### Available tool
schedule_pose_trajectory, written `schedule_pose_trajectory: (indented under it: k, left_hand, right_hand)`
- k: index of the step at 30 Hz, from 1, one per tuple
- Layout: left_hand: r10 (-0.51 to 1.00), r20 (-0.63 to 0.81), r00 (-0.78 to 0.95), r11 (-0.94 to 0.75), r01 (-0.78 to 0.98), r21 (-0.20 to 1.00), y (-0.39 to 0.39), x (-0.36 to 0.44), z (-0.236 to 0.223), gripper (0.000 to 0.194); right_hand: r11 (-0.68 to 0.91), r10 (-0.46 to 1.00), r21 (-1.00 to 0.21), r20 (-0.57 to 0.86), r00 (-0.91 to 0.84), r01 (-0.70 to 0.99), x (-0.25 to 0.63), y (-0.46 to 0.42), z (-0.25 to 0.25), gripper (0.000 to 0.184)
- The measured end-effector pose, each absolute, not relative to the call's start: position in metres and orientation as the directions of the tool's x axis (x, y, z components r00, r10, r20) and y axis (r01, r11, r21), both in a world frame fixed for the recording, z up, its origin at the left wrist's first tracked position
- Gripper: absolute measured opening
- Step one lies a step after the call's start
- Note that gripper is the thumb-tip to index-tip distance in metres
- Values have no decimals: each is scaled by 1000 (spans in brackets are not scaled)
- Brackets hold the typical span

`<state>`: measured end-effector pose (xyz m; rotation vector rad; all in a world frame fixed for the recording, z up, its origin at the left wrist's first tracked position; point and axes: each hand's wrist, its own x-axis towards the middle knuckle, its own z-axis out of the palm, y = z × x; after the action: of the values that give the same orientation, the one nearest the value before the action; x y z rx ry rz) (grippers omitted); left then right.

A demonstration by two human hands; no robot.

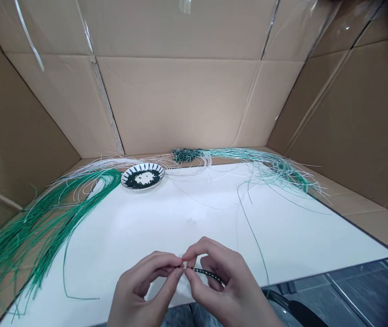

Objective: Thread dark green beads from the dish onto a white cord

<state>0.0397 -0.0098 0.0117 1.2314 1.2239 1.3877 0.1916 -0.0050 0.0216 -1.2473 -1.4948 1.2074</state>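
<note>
Close to the table's front edge, my left hand (146, 284) and my right hand (226, 284) meet almost fingertip to fingertip. Thumb and forefinger of the right hand pinch one end of a thin, dark beaded cord (209, 273) with pale dots. The cord curves back under the right fingers, and its other end is hidden in that hand. My left thumb and forefinger are pinched together just left of the cord's end; what is between them is too small to make out.
A striped dish (142, 166) holding small dark beads stands at the back of the white board (187, 213). Green strands (54, 213) lie along the left. A bundle of green and white strands (241, 153) with a dark beaded clump (185, 155) lies at the back. Cardboard walls (180, 104) surround the board.
</note>
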Motion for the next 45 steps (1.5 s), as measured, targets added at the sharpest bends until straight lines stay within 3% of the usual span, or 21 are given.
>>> schedule_pose_trajectory:
  k: [4, 18, 25, 29, 33, 36, 42, 45]
  left_hand:
    - [982, 113, -152, -115, -2, 993, -8, 41, 9, 10]
    - [968, 118, -220, -104, 71, 992, -9, 40, 11, 3]
    - [965, 57, -254, -49, 37, 998, -8, 42, 12, 5]
    - [957, 7, -290, 8, 50, 999, -7, 37, 11, 1]
    - [949, -17, -315, 39, 63, 997, -5, 28, 7, 5]
    - [936, -21, -350, 43, 55, 998, -3, 21, 6, 10]
    - [914, -15, -406, 41, 57, 998, 2, 12, 9, 17]
    - [919, -12, -393, 32, 45, 998, 4, 15, 7, 17]
  right_hand:
    - [7, 984, -988, -20, -175, 157, 189, -3, 21, 10]
    - [100, 984, -969, 62, -169, 226, 195, -1, 8, 9]
    - [123, 981, -978, 95, -167, 168, 205, 7, 8, 11]
    - [321, 929, -896, 235, -286, 306, 211, 11, 10, 11]
    - [579, 804, -690, 394, -445, 435, 219, 16, 6, 15]
    - [687, 719, -586, 459, -522, 431, 228, 21, 3, 22]
    - [605, 786, -673, 417, -457, 426, 240, 35, 4, 18]
    - [451, 865, -782, 264, -428, 430, 234, 36, 7, 45]
